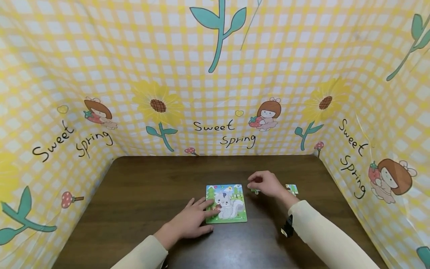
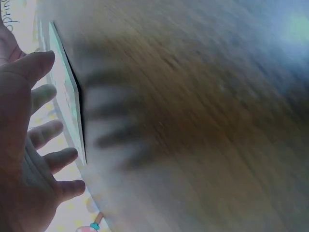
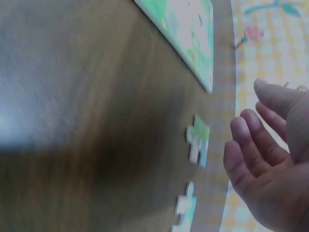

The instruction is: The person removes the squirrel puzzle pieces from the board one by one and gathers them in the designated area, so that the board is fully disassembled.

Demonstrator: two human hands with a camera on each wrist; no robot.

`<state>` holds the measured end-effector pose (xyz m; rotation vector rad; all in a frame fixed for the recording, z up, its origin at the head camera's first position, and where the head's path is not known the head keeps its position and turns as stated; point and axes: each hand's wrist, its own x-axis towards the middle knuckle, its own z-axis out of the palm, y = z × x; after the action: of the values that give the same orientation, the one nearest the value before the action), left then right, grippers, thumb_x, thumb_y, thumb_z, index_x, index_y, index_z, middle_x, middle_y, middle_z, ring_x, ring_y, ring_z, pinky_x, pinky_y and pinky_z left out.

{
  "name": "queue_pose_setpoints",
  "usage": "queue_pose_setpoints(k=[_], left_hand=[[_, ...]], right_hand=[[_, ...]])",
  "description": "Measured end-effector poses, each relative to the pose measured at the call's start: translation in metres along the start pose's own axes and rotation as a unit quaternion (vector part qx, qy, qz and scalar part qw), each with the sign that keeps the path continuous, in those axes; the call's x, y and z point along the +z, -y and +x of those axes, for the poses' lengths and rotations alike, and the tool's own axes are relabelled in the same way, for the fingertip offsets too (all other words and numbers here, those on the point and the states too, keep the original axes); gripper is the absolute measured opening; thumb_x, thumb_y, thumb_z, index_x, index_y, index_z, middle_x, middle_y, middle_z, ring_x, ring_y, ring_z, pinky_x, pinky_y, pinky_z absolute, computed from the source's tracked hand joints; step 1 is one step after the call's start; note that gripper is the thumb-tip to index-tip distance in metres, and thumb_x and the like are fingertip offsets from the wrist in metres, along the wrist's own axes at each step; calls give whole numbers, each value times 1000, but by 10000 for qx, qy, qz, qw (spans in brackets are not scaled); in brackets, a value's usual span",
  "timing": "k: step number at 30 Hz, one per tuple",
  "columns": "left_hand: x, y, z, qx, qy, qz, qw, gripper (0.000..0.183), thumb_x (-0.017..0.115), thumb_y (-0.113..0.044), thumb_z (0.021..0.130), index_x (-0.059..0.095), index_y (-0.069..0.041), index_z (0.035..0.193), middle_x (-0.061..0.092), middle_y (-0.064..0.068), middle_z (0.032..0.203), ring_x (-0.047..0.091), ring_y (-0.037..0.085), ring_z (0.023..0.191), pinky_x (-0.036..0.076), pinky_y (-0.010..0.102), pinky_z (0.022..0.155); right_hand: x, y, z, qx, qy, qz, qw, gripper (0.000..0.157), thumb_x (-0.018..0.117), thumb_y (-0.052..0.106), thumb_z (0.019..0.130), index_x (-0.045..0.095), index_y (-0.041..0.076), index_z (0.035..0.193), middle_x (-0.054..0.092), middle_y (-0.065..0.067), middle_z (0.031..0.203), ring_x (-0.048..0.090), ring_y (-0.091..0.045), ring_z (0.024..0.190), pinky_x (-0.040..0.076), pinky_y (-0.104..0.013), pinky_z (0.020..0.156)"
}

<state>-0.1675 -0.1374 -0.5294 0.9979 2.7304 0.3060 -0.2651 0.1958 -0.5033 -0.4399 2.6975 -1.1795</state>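
Observation:
A square jigsaw board (image 1: 231, 215) with a squirrel picture lies flat on the dark wooden table. My left hand (image 1: 190, 223) is spread palm down at its left side, fingertips over the picture. To the right of the board, my right hand (image 1: 267, 184) hovers with loosely bent fingers. Below it lies a small green jigsaw piece (image 3: 199, 141), partly hidden by the hand in the head view. In the right wrist view, thumb and fingers stand apart with nothing between them. A second jigsaw piece (image 1: 292, 188) lies farther right, partly behind the right wrist.
The brown table (image 1: 141, 194) is enclosed at the back and sides by a yellow checked cloth (image 1: 215, 89) printed with flowers and figures. A dark device (image 1: 287, 226) is strapped to the right wrist.

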Motion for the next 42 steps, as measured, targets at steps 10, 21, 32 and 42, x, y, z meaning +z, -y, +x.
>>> queue_pose_setpoints(k=[10,21,32,42], left_hand=[[5,-21,18,533,7,205,9984,55,59,-53,101,52,-35,152,37,3,165,34,35,152,29,65,117],[18,-26,30,549,59,302,9980,57,56,-57,101,46,-41,154,34,4,167,32,36,153,32,66,115],[14,-28,31,564,110,580,9967,56,57,-56,101,46,-41,154,36,6,166,33,36,152,38,61,114],[16,-29,27,505,177,667,9963,59,53,-56,102,39,-42,157,30,5,168,28,35,155,35,62,115]], right_hand=[[40,19,-10,-639,675,-193,9955,24,79,16,91,75,6,113,73,0,99,63,-12,86,53,-32,76],[58,13,-8,-854,803,-567,9915,30,81,16,89,74,8,116,74,-6,105,68,-16,87,55,-34,76],[58,17,-7,-893,755,-783,9900,31,83,14,86,74,7,116,72,-6,102,64,-16,83,53,-36,75],[56,13,-5,-848,766,-685,9911,32,84,16,86,74,7,115,73,-6,104,66,-15,86,54,-33,76]])
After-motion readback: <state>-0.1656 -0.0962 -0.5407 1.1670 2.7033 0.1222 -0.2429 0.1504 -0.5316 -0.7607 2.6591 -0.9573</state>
